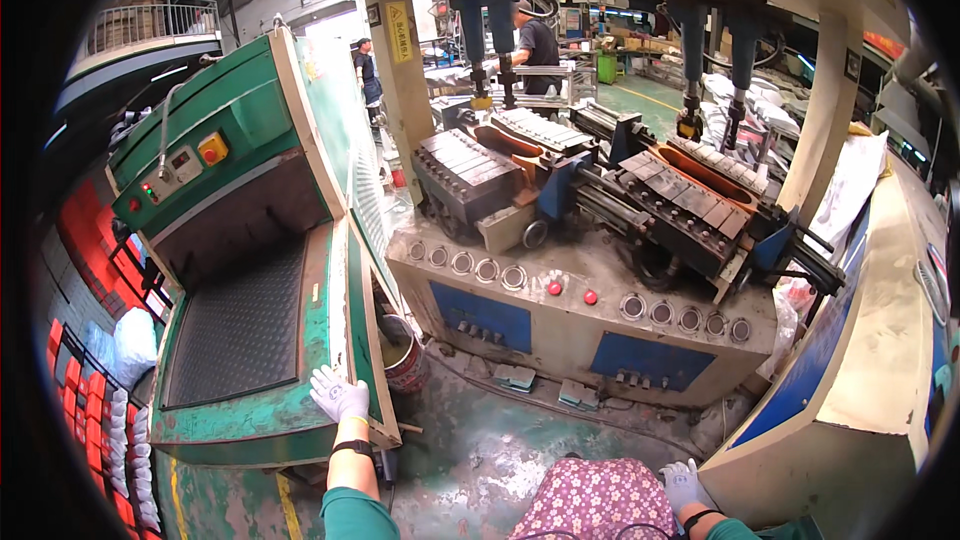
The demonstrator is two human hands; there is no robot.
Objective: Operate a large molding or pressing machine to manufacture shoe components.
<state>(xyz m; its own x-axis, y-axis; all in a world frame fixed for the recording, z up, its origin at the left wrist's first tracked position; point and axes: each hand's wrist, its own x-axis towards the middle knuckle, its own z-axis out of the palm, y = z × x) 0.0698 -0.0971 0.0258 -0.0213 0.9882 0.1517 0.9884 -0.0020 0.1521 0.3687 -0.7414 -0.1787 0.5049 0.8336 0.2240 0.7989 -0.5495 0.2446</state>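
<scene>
My left hand [340, 395], in a white glove, lies with fingers spread on the front corner of a green machine [330, 340]. A black textured belt [240, 330] runs into the dark opening of that machine. Low at the right, my right hand [684, 486], also gloved, rests beside the corner of a beige and blue cabinet [780, 460]. Its fingers look extended and hold nothing visible; whether they touch the cabinet I cannot tell. Between my arms shows a purple floral apron [600, 500].
Ahead stands a beige press [560, 315] with two clamp-like moulds [470, 170], round gauges and red buttons. Foot pedals [515, 378] sit on the floor before it. A bucket [403, 360] stands between the machines. Red racks [90, 420] line the left. Two people work farther back.
</scene>
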